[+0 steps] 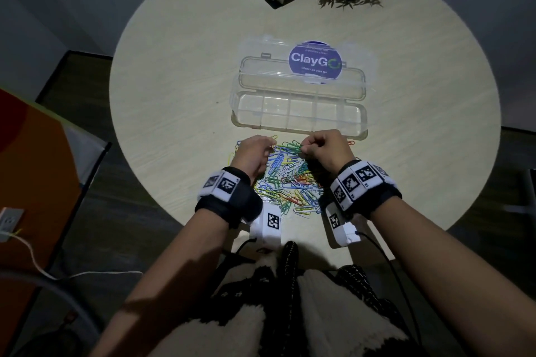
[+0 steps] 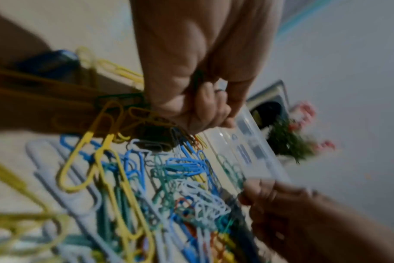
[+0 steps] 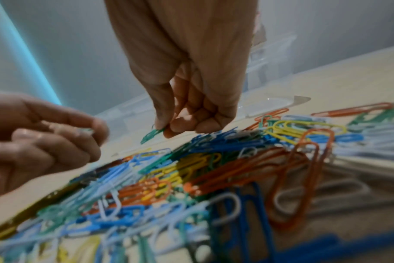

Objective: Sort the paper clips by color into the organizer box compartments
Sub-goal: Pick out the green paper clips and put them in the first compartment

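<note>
- While both hands work over the heap, the left hand [image 1: 255,151] hovers at its left edge with fingers curled and fingertips drawn together; whether they pinch a clip cannot be told, as the wrist views blur there.
- Paper clips [image 1: 285,182] lie in one tangled pile on the round table [image 1: 174,90], between the person and the box: blue, pale blue, green, yellow, orange and white ones, far too many and too overlapped to count.
- As judged, each clip is light, stiff, coated wire that snags its neighbours; it is best pinched at one rounded end and lifted slowly so that hooked clips drop off.
- One green clip [image 3: 151,134] hangs free above the pile.
- The right hand [image 1: 326,148] holds it, thumb and forefinger clamped on its upper end, the other fingers curled in.
- One clear organizer box [image 1: 298,116] lies open just beyond the pile, its lid [image 1: 301,78] folded back flat; five compartments can be made out, and no clips show in any.
- One round blue label [image 1: 314,59] shows at the lid.
</note>
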The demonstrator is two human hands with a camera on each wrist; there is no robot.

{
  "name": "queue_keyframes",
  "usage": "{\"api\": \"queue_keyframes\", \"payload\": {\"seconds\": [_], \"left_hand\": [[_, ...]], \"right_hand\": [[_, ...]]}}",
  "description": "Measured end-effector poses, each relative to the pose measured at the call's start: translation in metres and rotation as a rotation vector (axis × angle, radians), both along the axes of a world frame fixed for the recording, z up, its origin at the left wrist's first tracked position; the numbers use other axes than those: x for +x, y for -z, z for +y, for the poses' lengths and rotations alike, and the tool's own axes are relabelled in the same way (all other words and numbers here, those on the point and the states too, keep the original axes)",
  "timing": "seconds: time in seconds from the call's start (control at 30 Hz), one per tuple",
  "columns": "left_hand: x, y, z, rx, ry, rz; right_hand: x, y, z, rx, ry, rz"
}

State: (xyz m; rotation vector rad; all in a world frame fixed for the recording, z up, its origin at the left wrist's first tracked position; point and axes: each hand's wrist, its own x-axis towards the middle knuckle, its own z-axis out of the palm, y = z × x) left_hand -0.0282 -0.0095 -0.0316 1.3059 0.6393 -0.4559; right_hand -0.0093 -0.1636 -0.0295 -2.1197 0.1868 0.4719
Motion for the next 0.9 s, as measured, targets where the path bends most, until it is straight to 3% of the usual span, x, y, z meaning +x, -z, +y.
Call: {"api": "queue_keyframes", "payload": {"seconds": [0.1,0.27,0.37,0.47,0.6,0.67,0.8,0.9], "left_hand": [[0.000,0.001,-0.013,0.188,0.090,-0.123],[0.001,0.005,-0.020,0.133,0.087,-0.180],[0.004,0.005,-0.020,0.105,0.060,-0.125],[0.007,0.003,-0.021,-0.155,-0.097,0.060],[0.006,0.003,-0.021,-0.545,-0.290,0.173],[0.004,0.002,-0.020,-0.557,-0.276,0.191],[-0.001,-0.002,-0.010,-0.485,-0.224,0.259],[-0.005,0.002,0.009,-0.485,-0.247,0.228]], "right_hand": [[-0.004,-0.002,-0.002,0.128,0.058,0.017],[-0.006,-0.002,-0.002,0.177,0.104,0.053],[-0.005,-0.006,-0.002,0.175,0.185,-0.002],[-0.007,-0.019,0.005,0.080,0.163,-0.172],[-0.019,-0.041,0.022,-0.056,-0.094,-0.329],[-0.021,-0.046,0.025,-0.046,-0.113,-0.363],[-0.012,-0.044,0.016,-0.014,0.055,-0.378],[-0.007,-0.033,0.019,-0.156,-0.091,-0.315]]}}
